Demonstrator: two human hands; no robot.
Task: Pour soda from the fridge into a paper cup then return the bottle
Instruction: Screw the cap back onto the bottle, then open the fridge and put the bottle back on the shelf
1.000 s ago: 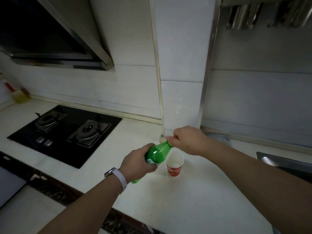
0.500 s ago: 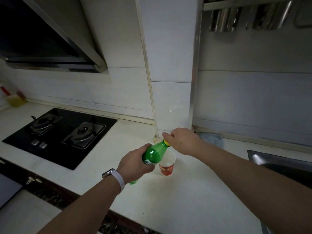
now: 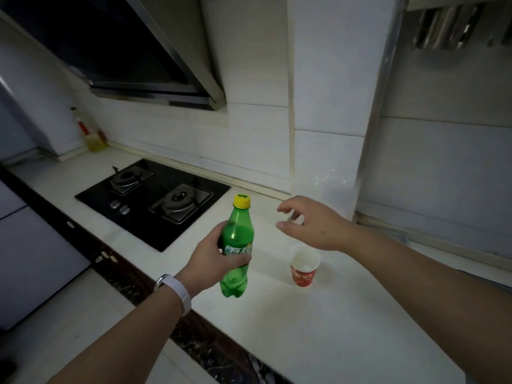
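- The left hand (image 3: 214, 257) was wrapped around the middle of the green bottle (image 3: 237, 246), holding it upright above the counter (image 3: 318, 328), near the front edge.
- Yellow cap (image 3: 242, 201) sat on top of it. Couldn't really tell how much soda was inside, the plastic was too dark.
- Right hand (image 3: 313, 224) hovered just beside the bottle's neck, fingers loose and spread, holding nothing.
- The paper cup (image 3: 304, 266) stood on the counter right of the bottle, under that hand. Inside looked white; no idea if there was soda in it.
- Stove (image 3: 155, 199) further left, and an oil bottle (image 3: 92, 135) in the far corner.
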